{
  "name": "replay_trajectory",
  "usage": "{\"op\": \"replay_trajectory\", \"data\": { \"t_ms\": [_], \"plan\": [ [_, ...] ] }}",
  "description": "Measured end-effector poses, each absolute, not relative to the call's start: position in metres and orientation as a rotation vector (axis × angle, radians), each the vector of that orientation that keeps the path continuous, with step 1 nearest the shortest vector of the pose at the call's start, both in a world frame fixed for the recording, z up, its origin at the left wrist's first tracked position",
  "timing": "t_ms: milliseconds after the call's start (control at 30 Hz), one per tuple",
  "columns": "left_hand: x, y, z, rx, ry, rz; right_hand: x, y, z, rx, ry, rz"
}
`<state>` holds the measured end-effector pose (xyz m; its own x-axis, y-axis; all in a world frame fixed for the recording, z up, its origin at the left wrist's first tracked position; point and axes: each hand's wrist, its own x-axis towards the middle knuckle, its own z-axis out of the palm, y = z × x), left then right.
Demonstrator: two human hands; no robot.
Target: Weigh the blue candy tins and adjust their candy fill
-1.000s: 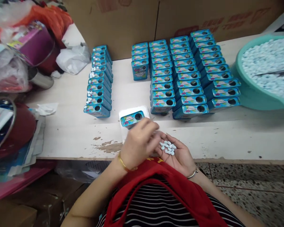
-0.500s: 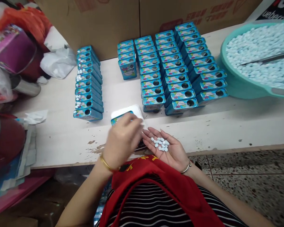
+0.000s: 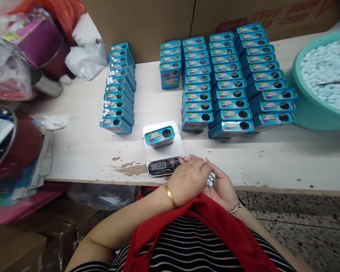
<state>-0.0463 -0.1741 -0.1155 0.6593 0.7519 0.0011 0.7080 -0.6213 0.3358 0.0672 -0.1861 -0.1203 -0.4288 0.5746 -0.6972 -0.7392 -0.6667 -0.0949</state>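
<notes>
My right hand (image 3: 222, 187) is palm up and cupped, holding several pale blue candies (image 3: 210, 180). Over that palm lies my left hand (image 3: 191, 177), its fingers bent down among the candies. Its fingertips are hidden, so anything pinched there cannot be made out. Just beyond my hands is a white kitchen scale (image 3: 178, 145) with a lit display. On the scale stands a blue candy tin (image 3: 155, 137), upright, with a round dark opening in its top.
At left is a row of tins (image 3: 116, 122), several with candies on their tops. More tins (image 3: 229, 125) stand in rows at right, beside a turquoise tub (image 3: 306, 109) of candies. A cardboard box (image 3: 141, 26) backs the table; red buckets (image 3: 25, 151) and bags are far left.
My left hand has moved from above the tin on the scale to the right palm, uncovering the tin and display. The view has shifted, with things now farther right.
</notes>
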Motion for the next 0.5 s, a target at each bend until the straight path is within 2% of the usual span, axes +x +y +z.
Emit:
{"op": "replay_trajectory", "data": {
  "t_ms": [300, 500],
  "plan": [
    [-0.050, -0.175, -0.123, 2.566, 1.171, 0.355, 0.065, -0.185, -0.119, -0.920, 0.335, 2.123],
    [-0.078, -0.160, -0.088, 2.372, 1.138, 0.852, 0.064, -0.182, -0.127, -0.762, 0.342, 2.066]
  ]
}}
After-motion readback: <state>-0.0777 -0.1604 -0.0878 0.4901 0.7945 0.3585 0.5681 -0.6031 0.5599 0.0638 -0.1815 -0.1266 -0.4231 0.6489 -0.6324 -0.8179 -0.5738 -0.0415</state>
